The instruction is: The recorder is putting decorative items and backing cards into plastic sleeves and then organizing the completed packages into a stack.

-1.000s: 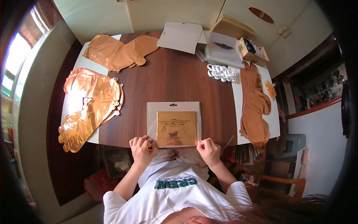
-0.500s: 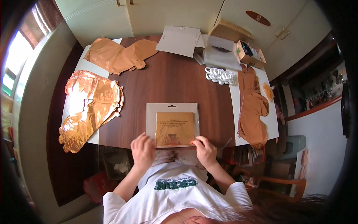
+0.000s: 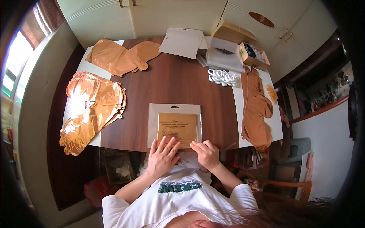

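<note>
A clear plastic bag with a hang hole lies flat at the table's near edge. Inside it is a white card and, over that, a folded gold-brown foil piece with dark print. My left hand rests with spread fingers on the bag's lower part, over the print's lower end. At the bag's lower right edge, my right hand is closed, its thumb and forefinger pinching the plastic.
Shiny copper foil balloons lie flat at left, with matte brown ones behind. More brown foil balloons lie at right, near white ribbon rolls and a yellow packet. White cards, clear bags and a small box stand at the back.
My left hand has moved right and down onto the bag's lower part, fingers spreading. My right hand has shifted slightly left along the bag's lower edge.
</note>
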`<state>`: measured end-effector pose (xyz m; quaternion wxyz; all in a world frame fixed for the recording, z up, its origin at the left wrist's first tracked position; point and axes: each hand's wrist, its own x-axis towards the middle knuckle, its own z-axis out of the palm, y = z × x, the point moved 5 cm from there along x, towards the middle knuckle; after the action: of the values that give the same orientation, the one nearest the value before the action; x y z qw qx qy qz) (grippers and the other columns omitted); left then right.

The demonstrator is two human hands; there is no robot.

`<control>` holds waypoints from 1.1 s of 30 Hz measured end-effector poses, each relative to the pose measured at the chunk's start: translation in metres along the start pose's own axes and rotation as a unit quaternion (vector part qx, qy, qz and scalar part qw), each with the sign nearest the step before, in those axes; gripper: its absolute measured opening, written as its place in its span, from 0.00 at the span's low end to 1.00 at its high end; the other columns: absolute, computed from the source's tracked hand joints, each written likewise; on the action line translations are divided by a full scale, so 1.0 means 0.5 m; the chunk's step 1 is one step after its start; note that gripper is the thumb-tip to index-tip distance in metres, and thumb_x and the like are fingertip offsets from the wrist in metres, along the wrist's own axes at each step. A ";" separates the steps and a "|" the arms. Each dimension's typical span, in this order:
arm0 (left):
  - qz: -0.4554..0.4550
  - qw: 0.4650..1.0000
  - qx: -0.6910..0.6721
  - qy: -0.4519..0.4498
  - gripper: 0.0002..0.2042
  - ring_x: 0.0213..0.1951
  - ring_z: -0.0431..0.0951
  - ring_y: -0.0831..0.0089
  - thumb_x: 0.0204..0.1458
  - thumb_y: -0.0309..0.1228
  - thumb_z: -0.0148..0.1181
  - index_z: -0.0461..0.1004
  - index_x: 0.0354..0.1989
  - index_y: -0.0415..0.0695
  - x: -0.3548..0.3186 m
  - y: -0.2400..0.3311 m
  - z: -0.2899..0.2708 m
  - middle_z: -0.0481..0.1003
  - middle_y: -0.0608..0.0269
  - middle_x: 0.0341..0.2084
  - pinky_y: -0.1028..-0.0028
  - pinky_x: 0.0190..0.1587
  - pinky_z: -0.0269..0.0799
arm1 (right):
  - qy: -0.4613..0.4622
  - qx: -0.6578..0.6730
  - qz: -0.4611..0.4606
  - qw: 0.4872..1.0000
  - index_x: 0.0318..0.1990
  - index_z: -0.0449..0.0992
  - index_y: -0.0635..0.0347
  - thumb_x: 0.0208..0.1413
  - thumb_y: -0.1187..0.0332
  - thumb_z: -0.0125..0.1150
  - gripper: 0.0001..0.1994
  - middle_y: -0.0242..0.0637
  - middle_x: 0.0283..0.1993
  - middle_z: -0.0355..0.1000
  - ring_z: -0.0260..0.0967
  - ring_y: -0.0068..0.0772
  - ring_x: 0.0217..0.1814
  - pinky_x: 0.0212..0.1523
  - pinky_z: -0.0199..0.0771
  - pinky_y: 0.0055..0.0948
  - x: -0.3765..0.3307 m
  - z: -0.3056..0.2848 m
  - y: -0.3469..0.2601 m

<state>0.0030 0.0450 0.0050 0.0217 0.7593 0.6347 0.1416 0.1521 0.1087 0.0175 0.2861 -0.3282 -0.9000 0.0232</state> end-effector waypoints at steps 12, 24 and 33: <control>-0.023 1.000 -0.009 0.005 0.31 0.58 0.58 0.58 0.41 0.50 0.57 0.61 0.57 0.60 -0.012 -0.022 -0.001 0.60 0.56 0.56 0.56 0.58 0.47 | -0.041 0.000 -0.177 0.983 0.20 0.67 0.48 0.41 0.65 0.58 0.06 0.20 0.23 0.60 0.58 0.22 0.23 0.18 0.64 0.22 0.060 0.014 0.039; -0.018 1.000 -0.010 0.008 0.30 0.58 0.58 0.57 0.43 0.50 0.56 0.60 0.57 0.59 -0.015 -0.022 0.001 0.60 0.56 0.56 0.55 0.58 0.47 | -0.068 0.016 -0.163 0.984 0.21 0.69 0.49 0.42 0.66 0.57 0.04 0.22 0.27 0.64 0.62 0.21 0.28 0.22 0.67 0.21 0.057 0.014 0.050; -0.022 1.000 0.017 0.014 0.30 0.58 0.57 0.55 0.42 0.51 0.56 0.61 0.57 0.61 -0.016 -0.023 -0.002 0.60 0.57 0.56 0.54 0.58 0.47 | -0.082 0.053 -0.154 0.983 0.39 0.77 0.52 0.49 0.70 0.47 0.13 0.29 0.44 0.73 0.67 0.27 0.50 0.52 0.62 0.34 0.018 0.007 0.022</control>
<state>-0.0094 0.0393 0.0018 0.0032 0.7431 0.6541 0.1411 0.1511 0.1234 0.0167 0.2288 -0.1670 -0.9576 0.0531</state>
